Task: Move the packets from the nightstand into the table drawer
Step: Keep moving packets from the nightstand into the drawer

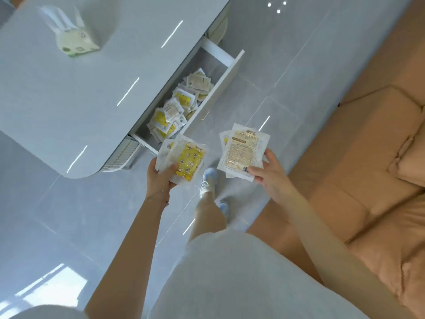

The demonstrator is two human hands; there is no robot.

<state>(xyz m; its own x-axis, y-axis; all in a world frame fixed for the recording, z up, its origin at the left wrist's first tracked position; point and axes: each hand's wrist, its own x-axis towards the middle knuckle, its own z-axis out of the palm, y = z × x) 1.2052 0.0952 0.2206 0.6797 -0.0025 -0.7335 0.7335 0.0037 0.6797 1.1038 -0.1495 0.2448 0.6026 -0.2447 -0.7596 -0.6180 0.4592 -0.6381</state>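
Note:
The table drawer (226, 77) stands pulled out from the grey table (69, 93), with several white and yellow packets (177, 109) piled inside. My left hand (158, 178) grips a small stack of packets (186, 162), yellow face up, just in front of the drawer's near end. My right hand (269, 173) holds another stack of packets (243, 150), beige printed side up, over the floor to the right of the drawer. The nightstand is out of sight.
A tissue pack (73, 38) lies on the table's far left. An orange-tan sofa (368, 157) runs along the right side. My legs and light shoes (208, 183) stand on the glossy grey tile floor between table and sofa.

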